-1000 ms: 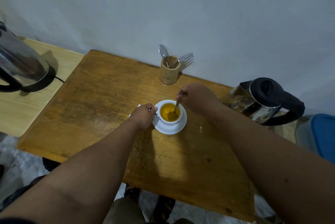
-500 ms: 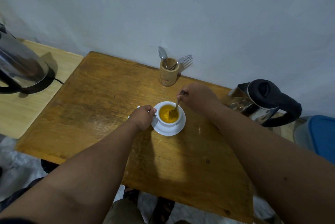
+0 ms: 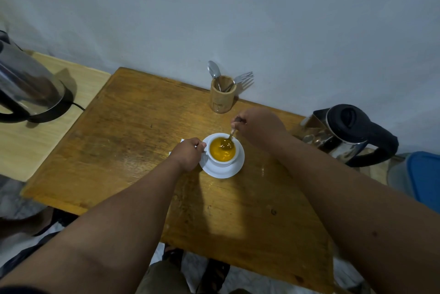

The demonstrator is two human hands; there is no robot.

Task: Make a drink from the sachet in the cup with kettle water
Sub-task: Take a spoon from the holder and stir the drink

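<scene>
A wooden table set against the wall carries a steel kettle at its right edge and a white cup of amber drink on a saucer mid-table — left hand gripping the cup's handle, right hand pinching a spoon dipped in the liquid. No lettering is legible; bare wood lies open left of the cup.

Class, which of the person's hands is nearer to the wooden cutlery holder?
Right. The right hand holds a spoon just in front of the wooden cutlery holder; the left hand grips the cup's handle, farther away.
</scene>
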